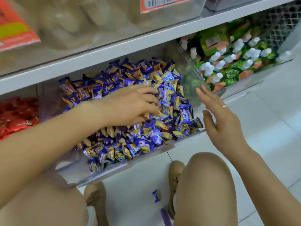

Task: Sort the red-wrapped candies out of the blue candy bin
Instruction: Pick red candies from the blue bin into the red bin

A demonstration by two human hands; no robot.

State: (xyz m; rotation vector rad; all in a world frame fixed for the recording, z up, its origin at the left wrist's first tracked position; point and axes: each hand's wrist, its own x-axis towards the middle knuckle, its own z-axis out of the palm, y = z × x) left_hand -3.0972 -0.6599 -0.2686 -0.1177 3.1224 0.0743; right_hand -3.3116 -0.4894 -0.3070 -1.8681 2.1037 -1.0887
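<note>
The left hand [130,105] is lying on the pile of blue-and-gold wrapped candies [164,88] inside the clear plastic bin [114,168], its fingers curling into the wrappers; whether it is pinching one I cannot tell. The right hand [223,121] is hovering just beside the bin's right corner, fingers straight and spread, holding nothing. Red-wrapped candies [16,118] are lying in the neighbouring bin at the far left. One blue candy [156,196] is lying on the tiled floor [268,128] between the shoes.
</note>
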